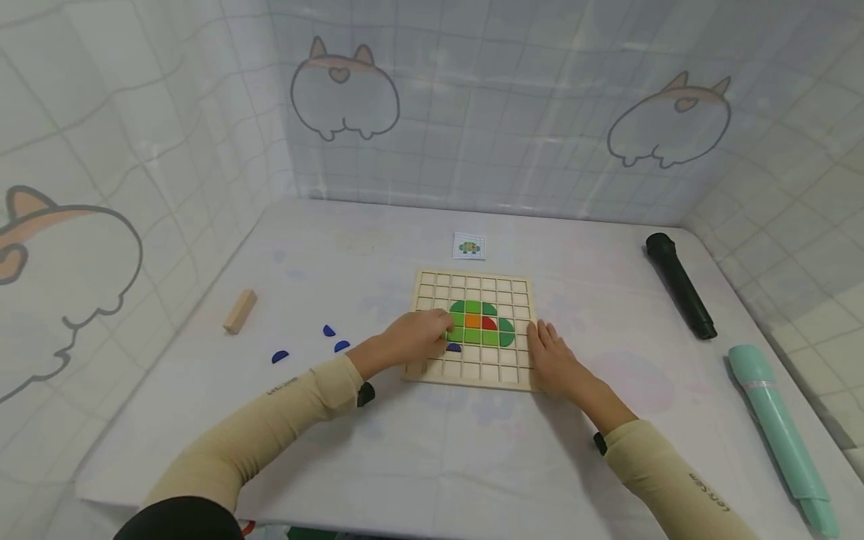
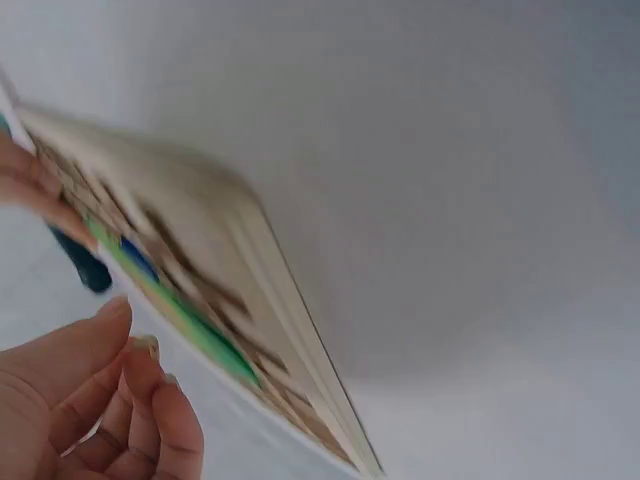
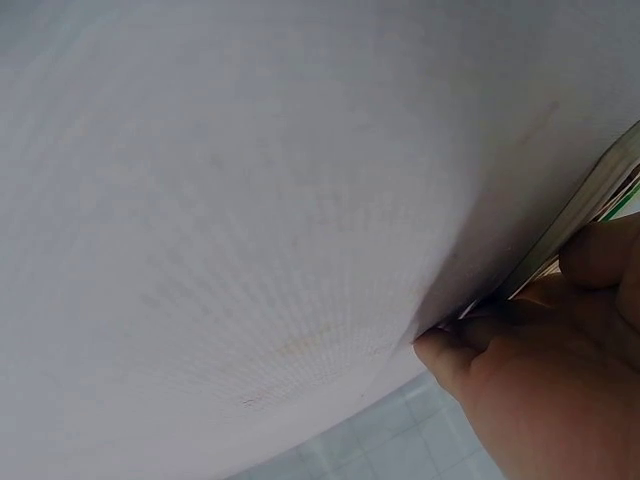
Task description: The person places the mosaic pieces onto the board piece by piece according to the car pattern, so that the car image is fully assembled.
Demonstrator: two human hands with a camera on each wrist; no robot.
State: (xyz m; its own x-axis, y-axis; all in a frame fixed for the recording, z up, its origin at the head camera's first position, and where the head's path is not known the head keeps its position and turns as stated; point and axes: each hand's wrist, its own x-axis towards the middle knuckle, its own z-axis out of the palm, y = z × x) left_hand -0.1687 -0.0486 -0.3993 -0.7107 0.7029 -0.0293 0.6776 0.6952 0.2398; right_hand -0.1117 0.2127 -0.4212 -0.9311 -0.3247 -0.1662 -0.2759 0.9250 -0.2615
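A square wooden grid board lies on the white table, carrying a cluster of light green, dark green, orange and red tiles. One blue half-round tile sits below the cluster. My left hand is over the board's left side, hiding part of the cluster. In the left wrist view, its thumb and curled index finger pinch a small pale wooden piece, mostly covered by the fingertips. Against the board's right edge rests my right hand, fingers extended.
Blue half-round tiles lie on the left of the table, near a wooden block. A small picture card is behind the board. On the right are a black microphone-like object and a mint-green stick-shaped object.
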